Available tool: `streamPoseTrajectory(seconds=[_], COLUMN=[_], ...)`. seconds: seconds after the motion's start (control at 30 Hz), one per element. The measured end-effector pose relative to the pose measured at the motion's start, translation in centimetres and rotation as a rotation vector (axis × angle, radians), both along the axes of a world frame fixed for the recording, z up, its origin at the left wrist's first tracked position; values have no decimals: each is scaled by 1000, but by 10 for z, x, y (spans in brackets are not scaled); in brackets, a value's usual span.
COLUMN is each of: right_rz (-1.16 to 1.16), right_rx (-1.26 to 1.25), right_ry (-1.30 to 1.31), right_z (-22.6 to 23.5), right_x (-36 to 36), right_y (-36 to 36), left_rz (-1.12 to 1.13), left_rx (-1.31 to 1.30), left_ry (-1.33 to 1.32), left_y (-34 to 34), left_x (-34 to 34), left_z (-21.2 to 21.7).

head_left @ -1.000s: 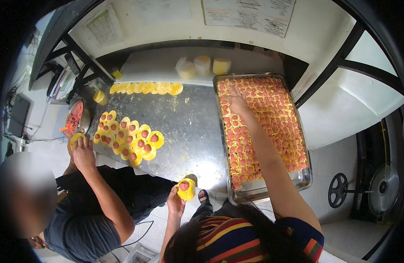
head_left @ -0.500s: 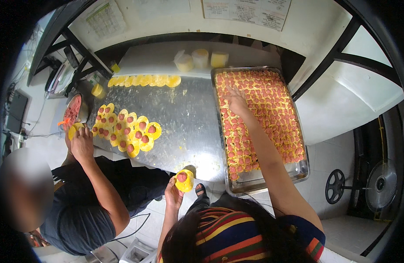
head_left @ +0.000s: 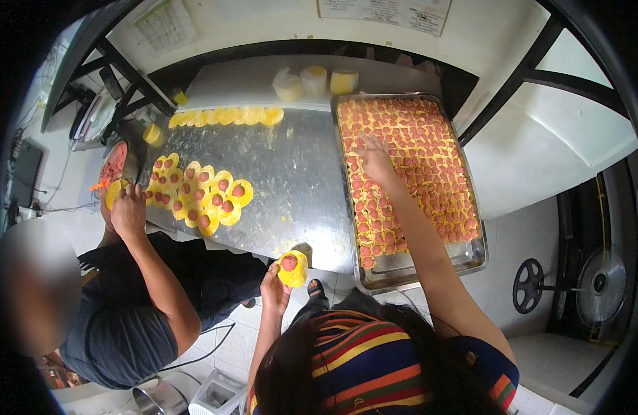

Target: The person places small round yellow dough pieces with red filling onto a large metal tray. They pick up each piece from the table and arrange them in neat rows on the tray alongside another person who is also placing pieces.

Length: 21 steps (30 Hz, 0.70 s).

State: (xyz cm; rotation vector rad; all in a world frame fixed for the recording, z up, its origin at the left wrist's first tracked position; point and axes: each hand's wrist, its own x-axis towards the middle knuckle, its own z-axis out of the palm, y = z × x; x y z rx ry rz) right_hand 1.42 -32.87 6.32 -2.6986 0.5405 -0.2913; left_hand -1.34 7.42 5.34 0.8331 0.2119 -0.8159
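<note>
My left hand (head_left: 274,290), at the table's near edge, holds a round yellow dumpling wrapper (head_left: 299,276) with a ball of pink meat filling (head_left: 289,262) on it. My right hand (head_left: 375,160) is stretched over the large metal tray (head_left: 402,280) on the right. Its fingers are extended and apart, down at the tops of the dumplings (head_left: 429,166) packed in rows there; whether they press on one is hard to see. Left of centre on the steel table (head_left: 291,187) lie overlapping yellow wrappers (head_left: 225,177), many topped with meat balls.
A co-worker's hand (head_left: 128,211) at the left holds a wrapper beside a bowl of pink meat (head_left: 116,160). A row of plain wrappers (head_left: 225,116) runs along the far side. Behind them stand several wrapper stacks (head_left: 314,81). A fan (head_left: 599,283) is at the right.
The view has shifted slightly, so the table and tray sit a little higher in the picture. Both my hands keep nearly the same places, the left still holding the filled wrapper.
</note>
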Motion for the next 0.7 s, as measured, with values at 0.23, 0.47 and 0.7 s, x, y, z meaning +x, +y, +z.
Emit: streamPoseTrajectory(seconds=[0.23,0.47,0.7], right_rz=[-15,-15,27], right_rx=[15,34,1], right_ry=[-86,-52,-84], right_z=[-7,-8,-12], right_x=[-18,-32,-47], right_y=[13,26,36], left_rz=[-7,-44,-52], left_rx=[12,-38,-43], left_ry=[-15,1,0], left_y=[-5,-6,-8], left_x=[-2,-1,1], left_z=[9,3,-4])
